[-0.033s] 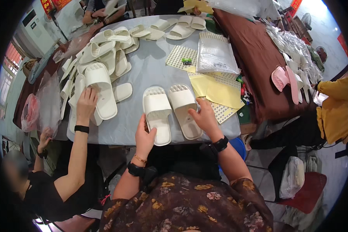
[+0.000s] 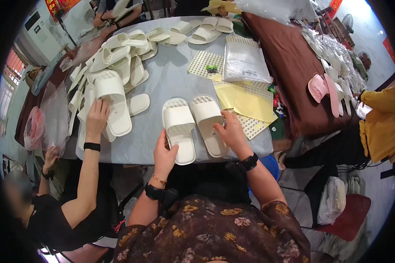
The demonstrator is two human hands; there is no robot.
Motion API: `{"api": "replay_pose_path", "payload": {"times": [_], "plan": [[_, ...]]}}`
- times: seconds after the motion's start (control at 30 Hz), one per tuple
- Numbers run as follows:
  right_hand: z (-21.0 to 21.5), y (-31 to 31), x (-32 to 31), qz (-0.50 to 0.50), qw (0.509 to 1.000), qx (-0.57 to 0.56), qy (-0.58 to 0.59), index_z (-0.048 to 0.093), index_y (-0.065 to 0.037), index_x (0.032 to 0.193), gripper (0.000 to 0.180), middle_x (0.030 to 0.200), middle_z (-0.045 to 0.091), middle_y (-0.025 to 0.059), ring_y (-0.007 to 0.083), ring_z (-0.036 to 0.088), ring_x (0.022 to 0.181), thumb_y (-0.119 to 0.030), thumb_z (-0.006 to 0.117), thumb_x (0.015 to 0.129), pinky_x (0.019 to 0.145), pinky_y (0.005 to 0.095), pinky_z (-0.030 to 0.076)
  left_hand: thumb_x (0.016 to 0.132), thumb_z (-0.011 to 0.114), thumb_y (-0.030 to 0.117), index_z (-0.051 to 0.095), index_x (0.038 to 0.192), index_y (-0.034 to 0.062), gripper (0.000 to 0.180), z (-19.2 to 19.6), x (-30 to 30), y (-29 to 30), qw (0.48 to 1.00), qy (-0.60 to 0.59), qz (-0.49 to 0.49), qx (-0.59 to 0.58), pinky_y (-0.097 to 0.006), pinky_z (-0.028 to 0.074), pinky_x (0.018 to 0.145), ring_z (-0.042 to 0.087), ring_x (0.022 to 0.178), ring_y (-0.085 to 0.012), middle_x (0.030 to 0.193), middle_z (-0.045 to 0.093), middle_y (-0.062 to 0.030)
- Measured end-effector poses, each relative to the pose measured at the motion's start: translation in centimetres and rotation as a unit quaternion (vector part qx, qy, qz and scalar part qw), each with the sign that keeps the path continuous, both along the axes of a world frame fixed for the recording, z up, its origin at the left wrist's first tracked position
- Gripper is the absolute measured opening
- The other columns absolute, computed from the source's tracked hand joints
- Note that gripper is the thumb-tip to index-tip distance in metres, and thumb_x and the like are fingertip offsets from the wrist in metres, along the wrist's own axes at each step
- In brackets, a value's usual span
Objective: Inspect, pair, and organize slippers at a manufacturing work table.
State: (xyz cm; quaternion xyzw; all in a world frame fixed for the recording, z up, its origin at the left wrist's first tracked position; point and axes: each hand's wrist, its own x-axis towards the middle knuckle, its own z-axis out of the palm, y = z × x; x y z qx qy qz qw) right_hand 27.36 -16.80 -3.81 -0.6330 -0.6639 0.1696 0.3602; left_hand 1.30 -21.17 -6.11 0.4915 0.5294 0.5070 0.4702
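Observation:
A pair of white slippers lies side by side before me, toes pointing away. My left hand [image 2: 166, 151] grips the left slipper [image 2: 178, 118], thumb on the insole and fingers along the outer edge. Around the right slipper [image 2: 207, 114] my right hand [image 2: 231, 131] is closed, its thumb over the insole and fingers by the strap's outer side. Both slippers appear to rest on the grey-covered table [image 2: 166, 65]. Just beyond the right one are yellow backing sheets [image 2: 250, 107] and a sticker sheet [image 2: 255, 127].
On the left, a co-worker's hand [image 2: 97, 116] holds a white slipper [image 2: 112, 94] near a heap of slippers [image 2: 118, 57]. A clear plastic packet [image 2: 245, 63] and a small green object [image 2: 211, 69] lie farther back. A brown-covered table [image 2: 289, 74] with pink slippers [image 2: 318, 88] stands right.
A person at the far left edge of the table has shifted the white item in their hands slightly. My hands and the two slippers stay in place.

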Motion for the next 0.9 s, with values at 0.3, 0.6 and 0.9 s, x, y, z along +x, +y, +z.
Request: {"api": "replay_pose_path", "payload": {"times": [0.3, 0.6, 0.9], "plan": [[-0.6, 5.8, -1.4, -0.003, 1.0, 0.005, -0.004, 0.061, 0.002, 0.117, 0.03, 0.11, 0.064, 0.0259, 0.0424, 0.062, 0.099, -0.004, 0.057, 0.088, 0.086, 0.0496, 0.051, 0.081, 0.075, 0.011, 0.043, 0.144, -0.0029, 0.073, 1.2, 0.6, 2.2, 0.924, 0.374, 0.036, 0.072, -0.04, 0.045, 0.1, 0.058, 0.114, -0.0319, 0.127, 0.059, -0.0186], [-0.2, 1.4, -1.4, 0.042, 0.999, 0.03, 0.012, 0.062, -0.005, 0.101, 0.014, 0.095, 0.062, 0.0186, 0.0411, 0.062, 0.088, -0.009, 0.064, 0.088, 0.075, 0.0492, 0.051, 0.08, 0.074, 0.012, 0.062, 0.124, 0.0023, 0.047, 3.8, 2.6, 2.6, 0.867, 0.392, -0.122, 0.283, -0.045, 0.042, 0.101, 0.053, 0.12, -0.0349, 0.126, 0.058, -0.0153], [0.5, 0.9, -3.0, 0.072, 0.995, -0.011, -0.069, 0.065, -0.008, 0.094, 0.009, 0.093, 0.063, 0.0158, 0.0394, 0.063, 0.086, -0.013, 0.066, 0.086, 0.072, 0.048, 0.052, 0.089, 0.067, 0.041, 0.053, 0.138, 0.0085, 0.061, 2.8, 4.0, 4.8, 0.786, 0.509, -0.22, 0.271, -0.047, 0.032, 0.115, 0.045, 0.133, -0.0279, 0.142, 0.05, -0.0106]]}}
